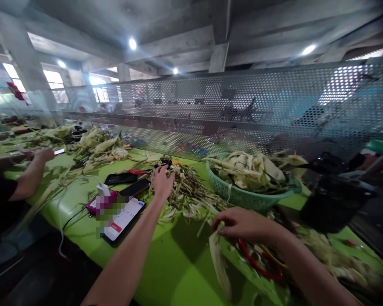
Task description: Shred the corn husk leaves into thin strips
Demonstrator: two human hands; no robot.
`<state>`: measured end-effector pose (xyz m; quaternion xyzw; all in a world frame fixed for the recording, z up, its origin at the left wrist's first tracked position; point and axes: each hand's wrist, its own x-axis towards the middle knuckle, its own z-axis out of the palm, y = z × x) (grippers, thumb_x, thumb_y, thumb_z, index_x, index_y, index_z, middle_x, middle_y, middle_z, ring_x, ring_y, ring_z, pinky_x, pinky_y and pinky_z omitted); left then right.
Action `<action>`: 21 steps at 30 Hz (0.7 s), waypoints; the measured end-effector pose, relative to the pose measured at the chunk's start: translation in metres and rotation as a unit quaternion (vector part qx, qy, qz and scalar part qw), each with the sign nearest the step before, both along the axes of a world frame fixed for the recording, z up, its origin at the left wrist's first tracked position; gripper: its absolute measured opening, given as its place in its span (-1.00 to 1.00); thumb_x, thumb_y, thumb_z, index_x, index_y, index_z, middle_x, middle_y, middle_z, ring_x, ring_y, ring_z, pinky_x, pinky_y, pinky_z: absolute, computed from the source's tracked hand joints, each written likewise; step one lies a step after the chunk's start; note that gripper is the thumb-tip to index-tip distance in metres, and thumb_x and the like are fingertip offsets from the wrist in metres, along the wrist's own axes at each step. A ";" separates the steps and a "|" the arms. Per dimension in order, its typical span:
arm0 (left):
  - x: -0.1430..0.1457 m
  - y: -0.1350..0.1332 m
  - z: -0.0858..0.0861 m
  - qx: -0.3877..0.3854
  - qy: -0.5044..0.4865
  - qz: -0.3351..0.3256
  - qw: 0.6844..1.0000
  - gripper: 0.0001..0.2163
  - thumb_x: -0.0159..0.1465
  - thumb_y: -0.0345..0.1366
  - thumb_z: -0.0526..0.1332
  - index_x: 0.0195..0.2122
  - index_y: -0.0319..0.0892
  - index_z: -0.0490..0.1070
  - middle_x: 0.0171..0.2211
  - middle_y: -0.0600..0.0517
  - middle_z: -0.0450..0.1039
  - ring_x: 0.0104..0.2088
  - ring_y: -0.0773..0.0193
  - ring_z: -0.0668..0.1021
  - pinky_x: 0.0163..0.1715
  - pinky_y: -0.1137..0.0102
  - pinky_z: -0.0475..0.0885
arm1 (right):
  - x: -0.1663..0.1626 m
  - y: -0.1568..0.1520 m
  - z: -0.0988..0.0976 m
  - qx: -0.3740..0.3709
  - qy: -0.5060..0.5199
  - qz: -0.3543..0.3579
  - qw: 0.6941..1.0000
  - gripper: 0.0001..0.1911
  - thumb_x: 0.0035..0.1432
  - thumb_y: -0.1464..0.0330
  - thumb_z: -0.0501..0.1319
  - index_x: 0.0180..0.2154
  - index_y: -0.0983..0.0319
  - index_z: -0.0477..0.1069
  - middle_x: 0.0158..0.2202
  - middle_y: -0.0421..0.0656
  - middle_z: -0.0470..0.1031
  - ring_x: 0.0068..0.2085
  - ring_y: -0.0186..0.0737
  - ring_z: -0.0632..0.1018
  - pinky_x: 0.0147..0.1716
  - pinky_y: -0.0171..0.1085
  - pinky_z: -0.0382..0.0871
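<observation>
My left hand (162,182) reaches forward over a heap of pale husk scraps (188,195) on the green table (178,263), fingers curled on a small dark object (163,163) at the heap's far edge; I cannot tell whether it grips it. My right hand (239,224) rests nearer to me, its fingers pinching the top of a long pale husk strip (219,259) that trails down the tabletop. A teal basket (242,196) piled with husked pieces stands just beyond my right hand.
Two phones (123,219) (134,187), a dark case (120,178), a tissue pack (102,199) and a white cable lie left of my arm. A red ring (258,265) lies under my right wrist. Another person's arm (32,172) rests at far left. A perforated metal screen (242,110) backs the table.
</observation>
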<state>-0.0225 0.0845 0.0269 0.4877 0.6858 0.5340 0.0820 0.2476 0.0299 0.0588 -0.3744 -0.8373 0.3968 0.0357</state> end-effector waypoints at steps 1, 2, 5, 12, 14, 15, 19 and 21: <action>0.001 -0.005 -0.001 0.004 0.028 0.009 1.000 -0.63 0.12 -0.28 0.23 -0.02 -0.11 0.43 0.08 -0.11 0.36 0.12 0.00 0.31 0.11 0.18 0.14 | 0.000 -0.002 -0.001 -0.014 -0.019 -0.002 1.000 -0.72 -0.03 0.33 0.21 -0.24 0.17 0.59 -0.51 -0.18 0.56 -0.56 -0.25 0.49 -0.55 -0.34 0.25; 0.002 -0.011 -0.001 0.013 0.044 0.009 0.999 -0.64 0.13 -0.28 0.22 -0.01 -0.09 0.42 0.07 -0.10 0.36 0.11 0.01 0.33 0.10 0.18 0.16 | 0.000 -0.003 -0.002 -0.028 -0.031 -0.008 0.999 -0.71 -0.03 0.34 0.20 -0.23 0.15 0.59 -0.54 -0.19 0.56 -0.61 -0.26 0.47 -0.59 -0.34 0.23; 0.009 -0.024 -0.002 0.060 0.058 -0.003 0.996 -0.70 0.16 -0.29 0.20 -0.06 -0.08 0.43 0.01 -0.08 0.40 0.07 0.06 0.36 0.09 0.20 0.19 | -0.002 -0.004 -0.005 -0.046 -0.014 -0.004 0.999 -0.79 -0.05 0.33 0.22 -0.35 0.15 0.61 -0.56 -0.19 0.55 -0.64 -0.29 0.44 -0.64 -0.37 0.18; 0.042 -0.042 -0.010 0.059 -0.070 -0.210 0.973 -0.75 0.20 -0.27 0.18 -0.11 -0.19 0.44 -0.18 -0.05 0.49 -0.15 0.21 0.48 -0.08 0.34 0.32 | 0.002 0.002 0.003 -0.099 0.067 -0.052 0.991 -0.72 -0.07 0.14 0.32 -0.47 0.24 0.60 -0.61 -0.20 0.48 -0.66 -0.34 0.37 -0.65 -0.37 0.21; 0.049 -0.047 -0.008 0.027 -0.109 -0.282 0.953 -0.75 0.23 -0.21 0.15 -0.13 -0.20 0.44 -0.23 -0.04 0.50 -0.21 0.24 0.50 -0.19 0.40 0.35 | 0.003 0.002 0.010 -0.089 0.086 -0.062 0.990 -0.67 -0.04 0.10 0.31 -0.50 0.25 0.59 -0.64 -0.20 0.46 -0.63 -0.32 0.37 -0.63 -0.36 0.19; 0.052 -0.049 -0.007 0.010 -0.122 -0.309 0.943 -0.75 0.23 -0.19 0.15 -0.13 -0.20 0.44 -0.24 -0.04 0.50 -0.22 0.25 0.50 -0.22 0.41 0.35 | 0.004 0.001 0.014 -0.085 0.097 -0.069 0.989 -0.65 -0.02 0.08 0.29 -0.50 0.25 0.59 -0.64 -0.19 0.45 -0.62 -0.32 0.37 -0.62 -0.35 0.19; 0.057 -0.055 -0.003 -0.015 -0.140 -0.352 0.926 -0.77 0.23 -0.16 0.15 -0.28 -0.21 0.46 -0.32 0.00 0.50 -0.28 0.28 0.48 -0.23 0.43 0.34 | 0.005 -0.001 0.027 -0.057 0.186 -0.135 0.972 -0.63 0.03 0.07 0.26 -0.44 0.25 0.56 -0.52 -0.16 0.51 -0.52 -0.29 0.42 -0.51 -0.32 0.25; 0.058 -0.057 -0.001 -0.024 -0.150 -0.363 0.919 -0.75 0.22 -0.12 0.15 -0.36 -0.21 0.45 -0.38 0.01 0.49 -0.32 0.29 0.47 -0.25 0.43 0.33 | 0.005 -0.002 0.032 -0.024 0.247 -0.173 0.953 -0.68 -0.02 0.10 0.31 -0.40 0.24 0.55 -0.43 -0.14 0.53 -0.43 -0.26 0.46 -0.43 -0.31 0.29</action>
